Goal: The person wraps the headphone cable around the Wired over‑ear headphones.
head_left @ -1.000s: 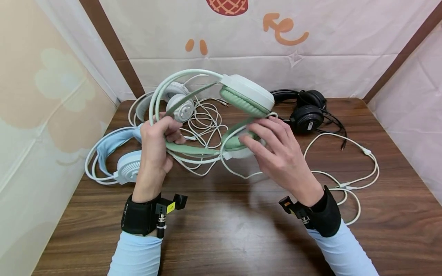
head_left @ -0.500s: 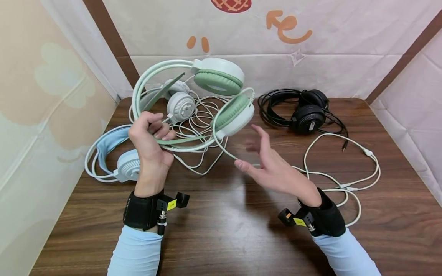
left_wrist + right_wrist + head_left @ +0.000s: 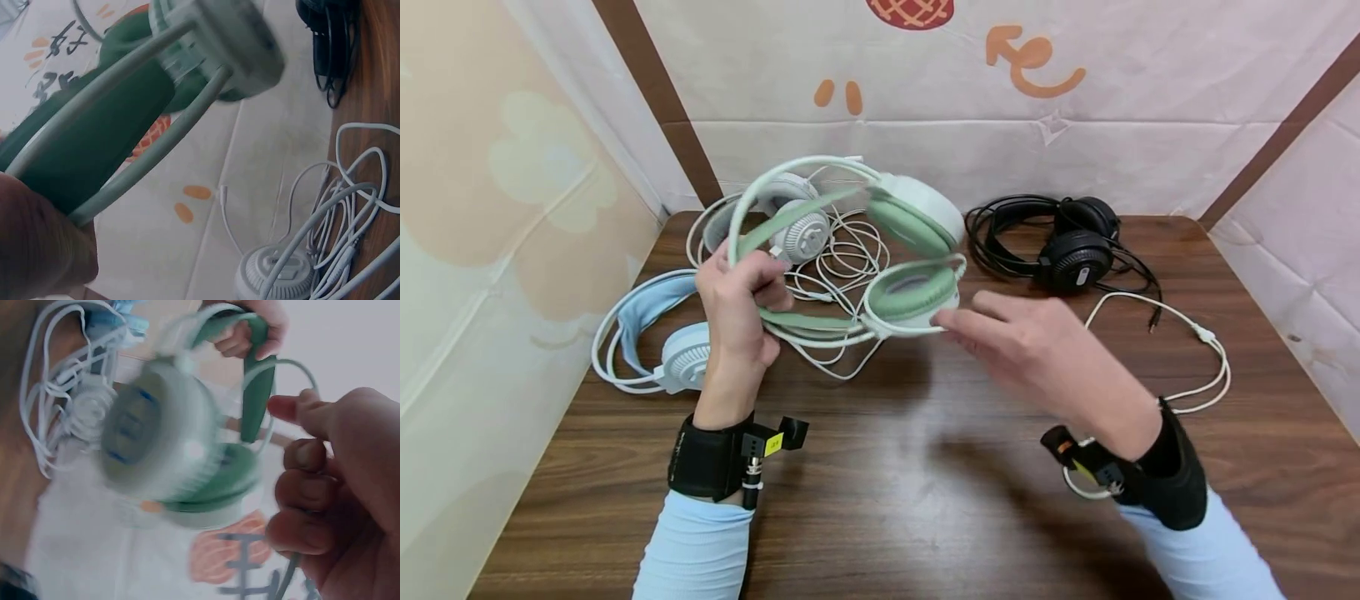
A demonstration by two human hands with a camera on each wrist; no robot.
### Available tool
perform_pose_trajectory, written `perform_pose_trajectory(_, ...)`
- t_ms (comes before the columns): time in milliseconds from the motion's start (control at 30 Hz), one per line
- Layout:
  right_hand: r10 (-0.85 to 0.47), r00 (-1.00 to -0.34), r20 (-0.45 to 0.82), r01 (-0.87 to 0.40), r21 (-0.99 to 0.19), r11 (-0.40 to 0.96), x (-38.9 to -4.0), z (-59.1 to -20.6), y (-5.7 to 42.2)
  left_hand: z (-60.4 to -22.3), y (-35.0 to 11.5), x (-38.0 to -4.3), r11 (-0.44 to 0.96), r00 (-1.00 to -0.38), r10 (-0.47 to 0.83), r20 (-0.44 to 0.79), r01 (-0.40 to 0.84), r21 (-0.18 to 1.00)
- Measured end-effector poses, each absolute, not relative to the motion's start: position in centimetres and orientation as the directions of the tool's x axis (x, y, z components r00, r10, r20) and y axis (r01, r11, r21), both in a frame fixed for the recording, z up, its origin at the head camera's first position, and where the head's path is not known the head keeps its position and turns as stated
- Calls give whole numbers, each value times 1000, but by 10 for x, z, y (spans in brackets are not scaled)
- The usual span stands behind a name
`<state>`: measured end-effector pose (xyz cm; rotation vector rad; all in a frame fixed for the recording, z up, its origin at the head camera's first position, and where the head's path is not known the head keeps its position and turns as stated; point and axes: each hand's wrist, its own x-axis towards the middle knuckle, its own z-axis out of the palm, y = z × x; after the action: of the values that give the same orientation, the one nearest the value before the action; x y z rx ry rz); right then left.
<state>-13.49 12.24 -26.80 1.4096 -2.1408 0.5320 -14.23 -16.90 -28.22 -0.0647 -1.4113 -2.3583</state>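
Observation:
My left hand (image 3: 733, 304) grips the headband of pale green and white headphones (image 3: 928, 208), which are held up over the table. Their two green-padded ear cups point right, one above the other. From the lower cup a thin pale cable (image 3: 299, 364) arcs over to my right hand (image 3: 1037, 342). That hand holds the cable between thumb and curled fingers, and its free end hangs out below them in the right wrist view. In the left wrist view the thumb (image 3: 44, 240) lies against the headband's twin bars and green strap (image 3: 119, 137).
Light blue headphones (image 3: 683, 358) lie at the left of the wooden table (image 3: 880, 500). Behind them are white headphones (image 3: 805, 233) with a tangled white cable (image 3: 850, 250). Black headphones (image 3: 1078, 260) lie at the back right. More pale cable (image 3: 1225, 375) trails across the right side.
My right hand has left the ear cup, opened, then taken the cable and drawn it to the right. The headphones swung up and left, then came back lower. The cable loops at right have shifted.

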Motion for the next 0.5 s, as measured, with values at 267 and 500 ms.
perform_pose_trajectory(267,-655,-335,677,-893,-6,450,-171,-224,132,-284,-162,-136,-344,-984,94,151,110,932)
perform_pose_trajectory(500,-515,-512,687,-845,-297,444,-208,-240,153,-290,-164,-139,-469,-951,259,171,31,882)
